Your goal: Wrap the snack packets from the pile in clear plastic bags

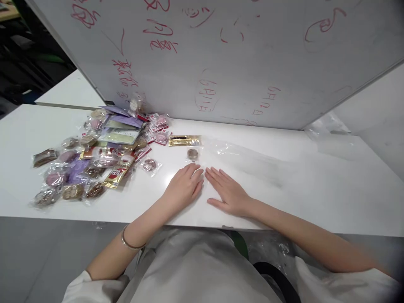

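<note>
My left hand [184, 185] lies palm down on the white table [189, 214], its fingers loosely spread and nothing in it. Beside it, my right hand [227, 191] rests flat with the thumb apart from the fingers, also holding nothing. Just beyond my left fingertips is a small wrapped brown item [192, 154]. Behind that lies a gold packet [184, 140] with a black strip. A clear plastic bag [252, 162] stretches flat beyond my right hand. Another wrapped item, reddish brown [149, 165], sits to the left of my left hand.
A heap of wrapped snacks, with gold sachets [116, 174] and purple packets [77, 170], covers the table's left part. A whiteboard [246, 63] with red writing stands along the back edge. More clear plastic [331, 126] lies at the back right.
</note>
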### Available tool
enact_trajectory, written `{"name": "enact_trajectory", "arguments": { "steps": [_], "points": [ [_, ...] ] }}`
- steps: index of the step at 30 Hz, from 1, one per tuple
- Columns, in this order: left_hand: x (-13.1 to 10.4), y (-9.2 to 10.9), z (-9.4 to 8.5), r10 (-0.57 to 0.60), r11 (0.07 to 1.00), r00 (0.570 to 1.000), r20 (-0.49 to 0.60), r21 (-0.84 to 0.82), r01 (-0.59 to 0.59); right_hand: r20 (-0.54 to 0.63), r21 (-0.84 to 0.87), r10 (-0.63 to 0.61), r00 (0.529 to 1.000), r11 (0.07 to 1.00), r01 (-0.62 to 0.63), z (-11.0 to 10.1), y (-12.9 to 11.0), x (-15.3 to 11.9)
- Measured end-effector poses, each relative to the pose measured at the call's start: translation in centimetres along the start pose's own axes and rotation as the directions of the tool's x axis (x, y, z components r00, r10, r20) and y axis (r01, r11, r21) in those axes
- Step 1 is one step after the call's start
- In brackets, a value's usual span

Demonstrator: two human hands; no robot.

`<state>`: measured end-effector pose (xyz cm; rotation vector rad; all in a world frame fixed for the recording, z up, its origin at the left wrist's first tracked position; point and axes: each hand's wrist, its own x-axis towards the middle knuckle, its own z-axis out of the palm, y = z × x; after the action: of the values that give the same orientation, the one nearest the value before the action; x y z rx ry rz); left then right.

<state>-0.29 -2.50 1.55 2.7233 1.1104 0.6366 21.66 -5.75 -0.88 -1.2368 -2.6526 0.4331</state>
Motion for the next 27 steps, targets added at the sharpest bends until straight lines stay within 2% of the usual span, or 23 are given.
{"name": "enact_trajectory", "arguments": {
  "steps": [3, 6, 7, 9, 11, 13, 15, 18, 20, 22, 24, 26, 27],
  "points": [
    [-0.3, -0.3, 0.5, 0.032, 0.997, 0.989, 0.146, -0.073, -0.021, 0.057, 0.152, -0.118, 0.991, 0.982, 0.108, -0.3, -2.0, 0.4],
    [-0.9, -0.5, 1.0, 0.068, 0.989, 0.948, 0.312, -0.144, -0.024, 0.135, 0.408, -0.214, 0.967, 0.902, 0.143, -2.4, -2.5, 0.6],
    [-1.1, -0.6, 1.2, 0.085, 0.988, 0.932, 0.351, -0.154, -0.032, 0.13, 0.48, -0.225, 0.966, 0.866, 0.137, -3.5, -2.3, 0.7],
    [-1.4, -0.8, 1.5, 0.134, 0.985, 0.917, 0.376, -0.156, -0.08, 0.022, 0.529, -0.169, 0.985, 0.838, 0.132, -5.7, -1.6, 1.4],
    [-1.5, -0.9, 1.7, 0.19, 0.978, 0.913, 0.362, -0.148, -0.145, -0.139, 0.44, -0.095, 0.986, 0.886, 0.148, -7.5, -1.1, 2.8],
    [-1.3, -1.0, 1.8, 0.223, 0.972, 0.909, 0.353, -0.156, -0.178, -0.204, 0.287, -0.148, 0.968, 0.936, 0.204, -8.0, -1.3, 5.2],
    [-1.2, -0.9, 1.8, 0.22, 0.969, 0.903, 0.37, -0.186, -0.16, -0.13, 0.147, -0.312, 0.941, 0.932, 0.33, -7.0, -2.1, 8.2],
    [-1.2, -0.9, 1.7, 0.207, 0.966, 0.908, 0.363, -0.222, -0.131, 0.027, -0.029, -0.496, 0.868, 0.867, 0.497, -3.8, -3.4, 13.1],
    [-1.4, -1.0, 1.8, 0.243, 0.958, 0.914, 0.325, -0.226, -0.175, 0.112, -0.131, -0.492, 0.863, 0.854, 0.504, -1.8, -3.7, 15.7],
    [-1.5, -1.3, 2.0, 0.271, 0.955, 0.915, 0.3, -0.203, -0.216, 0.137, -0.213, -0.462, 0.876, 0.85, 0.481, -0.9, -3.4, 17.1],
    [-1.5, -1.7, 2.1, 0.247, 0.967, 0.926, 0.285, -0.14, -0.215, 0.049, -0.242, -0.447, 0.893, 0.862, 0.445, -1.4, -2.6, 16.9],
    [-1.3, -2.0, 2.1, 0.179, 0.984, 0.95, 0.254, -0.051, -0.171, -0.179, -0.205, -0.396, 0.901, 0.91, 0.36, -3.0, -1.8, 15.0],
    [-1.2, -2.0, 2.1, 0.14, 0.99, 0.962, 0.232, -0.006, -0.143, -0.322, -0.172, -0.326, 0.889, 0.943, 0.284, -4.0, -1.5, 13.4]
  ]
}}
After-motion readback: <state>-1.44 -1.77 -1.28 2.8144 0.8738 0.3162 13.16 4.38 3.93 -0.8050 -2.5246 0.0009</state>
